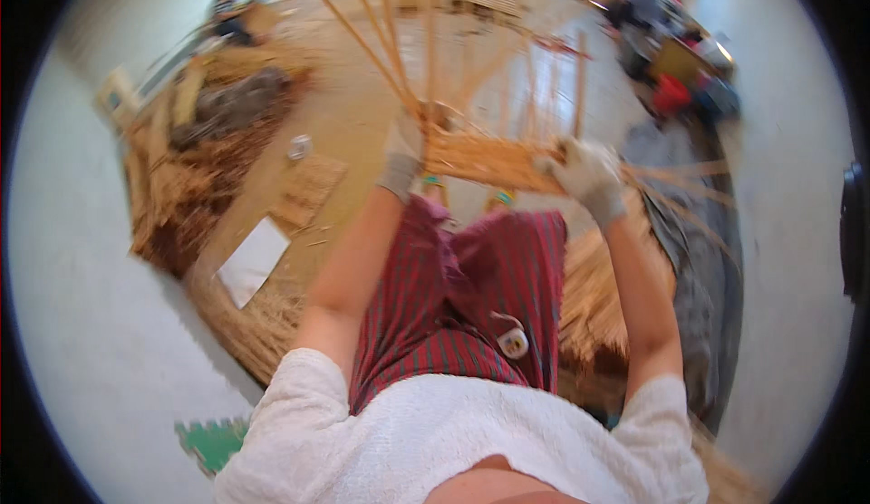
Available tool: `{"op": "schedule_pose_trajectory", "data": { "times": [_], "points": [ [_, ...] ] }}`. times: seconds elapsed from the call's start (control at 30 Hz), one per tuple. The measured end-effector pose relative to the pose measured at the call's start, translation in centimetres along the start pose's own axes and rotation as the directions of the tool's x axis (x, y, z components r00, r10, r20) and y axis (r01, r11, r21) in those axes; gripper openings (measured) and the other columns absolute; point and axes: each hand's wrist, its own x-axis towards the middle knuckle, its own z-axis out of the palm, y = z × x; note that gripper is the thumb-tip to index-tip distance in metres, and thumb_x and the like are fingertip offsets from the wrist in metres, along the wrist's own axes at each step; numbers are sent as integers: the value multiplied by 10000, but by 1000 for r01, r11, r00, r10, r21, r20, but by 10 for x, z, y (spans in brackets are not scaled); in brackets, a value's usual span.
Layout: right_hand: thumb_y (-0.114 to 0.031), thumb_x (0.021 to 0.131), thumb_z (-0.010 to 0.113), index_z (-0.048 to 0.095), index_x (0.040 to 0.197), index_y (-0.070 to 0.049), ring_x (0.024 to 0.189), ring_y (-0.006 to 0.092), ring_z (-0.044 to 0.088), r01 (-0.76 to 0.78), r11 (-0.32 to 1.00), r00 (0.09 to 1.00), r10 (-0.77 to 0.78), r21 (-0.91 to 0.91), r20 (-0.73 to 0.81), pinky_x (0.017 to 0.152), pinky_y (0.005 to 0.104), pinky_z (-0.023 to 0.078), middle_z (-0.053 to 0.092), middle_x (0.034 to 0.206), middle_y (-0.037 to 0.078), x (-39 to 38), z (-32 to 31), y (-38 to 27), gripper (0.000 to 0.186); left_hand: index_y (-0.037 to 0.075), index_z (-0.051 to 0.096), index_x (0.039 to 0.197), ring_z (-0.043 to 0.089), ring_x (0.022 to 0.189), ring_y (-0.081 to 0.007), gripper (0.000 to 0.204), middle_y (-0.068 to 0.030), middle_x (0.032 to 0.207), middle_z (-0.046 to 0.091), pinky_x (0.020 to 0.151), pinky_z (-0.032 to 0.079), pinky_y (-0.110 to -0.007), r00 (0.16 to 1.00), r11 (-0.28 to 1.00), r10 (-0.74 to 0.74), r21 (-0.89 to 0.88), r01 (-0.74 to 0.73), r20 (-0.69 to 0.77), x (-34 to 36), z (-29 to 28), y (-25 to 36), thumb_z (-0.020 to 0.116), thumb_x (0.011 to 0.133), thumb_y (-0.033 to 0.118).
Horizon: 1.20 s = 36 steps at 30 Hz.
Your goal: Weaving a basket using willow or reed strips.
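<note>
A partly woven cane piece with upright stakes and long loose strips is raised in front of me. My left hand, in a pale glove, grips its left end, beside strips that rise steeply upward. My right hand, also gloved, is closed on the right end, near strips trailing out to the right. Below the piece are my feet in sandals and my striped red lower garment, with a small white object on it, perhaps a tape measure. The picture is blurred.
Bundles of fibre lie along the left, more strips and grey sheeting to the right. A white sheet and woven mat are on the floor. A person is at the back left; a cluttered pile stands back right.
</note>
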Motion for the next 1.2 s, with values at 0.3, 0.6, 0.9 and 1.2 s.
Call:
{"op": "schedule_pose_trajectory", "data": {
  "times": [0.3, 0.6, 0.9, 1.2],
  "points": [
    [-660, 758, 692, 676, 1118, -126, 976, 332, 653, -108, 994, 976, 99, 33, 193, 940, 465, 425, 707, 972, 153, -74, 44, -49, 645, -34, 587, 1243, 658, 1015, -252, 442, -77, 1099, 693, 884, 533, -403, 941, 857, -264, -499, 128, -213, -108, -54, -69, 459, 1049, 342],
    [-640, 601, 819, 453, 1475, -152, 1307, 346, 502, 165, 985, 969, -153, -49, 193, 1228, 495, 183, 594, 1271, 190, -87, 50, -64, 1066, 134, 581, 1292, 572, 1188, -305, 545, -132, 1247, 593, 1080, 379, -462, 810, 266, 287, 770, -580, 512, -169, 45, 55, 763, 783, 202],
    [-607, 558, 855, 547, 1351, -134, 1127, 360, 581, 179, 982, 950, -158, -56, 269, 1104, 471, 353, 641, 1091, 158, -89, 66, -67, 974, 240, 492, 1451, 572, 1205, -243, 605, -71, 1284, 604, 968, 443, -444, 831, 3, -59, 832, -555, 554, -157, 51, 13, 632, 863, 220],
    [-255, 741, 777, 660, 1150, -133, 933, 356, 612, 270, 900, 954, -298, 343, 30, 807, 492, 487, 633, 985, 121, -182, 37, -98, 443, 211, 627, 1297, 520, 1211, -350, 578, -103, 1261, 566, 1069, 416, -458, 827, 203, 454, 865, -458, 332, -199, 3, 16, 789, 742, 210]
  ]
}}
